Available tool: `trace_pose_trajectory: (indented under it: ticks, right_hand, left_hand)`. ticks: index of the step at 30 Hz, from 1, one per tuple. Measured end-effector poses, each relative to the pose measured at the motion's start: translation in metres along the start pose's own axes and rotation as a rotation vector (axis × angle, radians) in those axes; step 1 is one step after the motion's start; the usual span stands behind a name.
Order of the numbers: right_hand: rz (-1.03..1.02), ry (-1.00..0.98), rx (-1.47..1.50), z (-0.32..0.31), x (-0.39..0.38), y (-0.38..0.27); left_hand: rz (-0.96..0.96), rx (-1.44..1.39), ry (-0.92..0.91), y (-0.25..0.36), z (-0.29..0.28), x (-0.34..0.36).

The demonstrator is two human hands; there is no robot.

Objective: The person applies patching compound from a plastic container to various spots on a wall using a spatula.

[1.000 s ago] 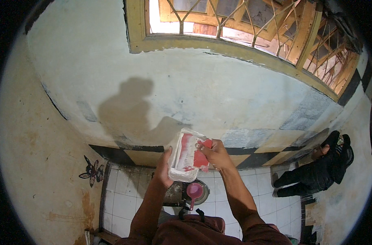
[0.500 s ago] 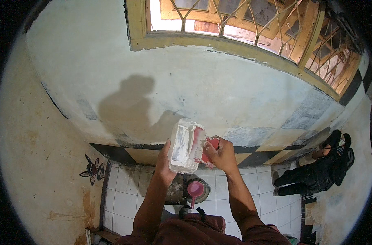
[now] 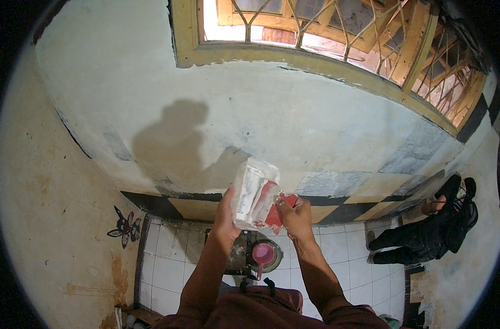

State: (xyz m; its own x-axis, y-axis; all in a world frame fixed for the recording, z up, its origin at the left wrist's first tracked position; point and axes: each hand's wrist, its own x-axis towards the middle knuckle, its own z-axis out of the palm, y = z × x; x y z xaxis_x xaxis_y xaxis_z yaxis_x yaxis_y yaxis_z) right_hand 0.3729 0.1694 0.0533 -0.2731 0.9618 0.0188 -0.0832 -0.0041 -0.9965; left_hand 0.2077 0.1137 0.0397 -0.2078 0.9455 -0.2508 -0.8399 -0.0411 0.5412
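Observation:
A white putty-smeared rectangular tub (image 3: 240, 211) is tilted in front of the wall, with my left hand (image 3: 225, 219) closed around its left side. White paste coats the inside. In my right hand (image 3: 297, 218) is a red flat putty spreader (image 3: 274, 216), pinched between thumb and fingers. The spreader's blade reaches into the right side of the tub, and white paste streaks its face. Some fingers of both hands are hidden behind what they hold.
The wall (image 3: 294, 126) ahead has patchy white paste above black and tan checks. A barred yellow window frame (image 3: 294, 55) sits above. Below are a dark stand (image 3: 236, 257) and a pink dipper (image 3: 262, 253). A person in black (image 3: 420, 236) stands at the right.
My right hand has shifted slightly down, turning the spreader so that more of its red face shows at the tub's edge. The tub has tilted and moved a little right.

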Motion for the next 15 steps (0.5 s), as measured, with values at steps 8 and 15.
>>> trace_pose_trajectory:
  ticks: [8,15]
  right_hand:
    - [-0.001,0.138,0.088,0.017,-0.006,0.037]
    - [-0.229,0.19,-0.092,0.032,-0.011,-0.014]
  left_hand:
    - [-0.057,-0.076,-0.011,-0.003,-0.002,0.004]
    - [-0.068,-0.118,-0.051,-0.013,-0.013,0.0]
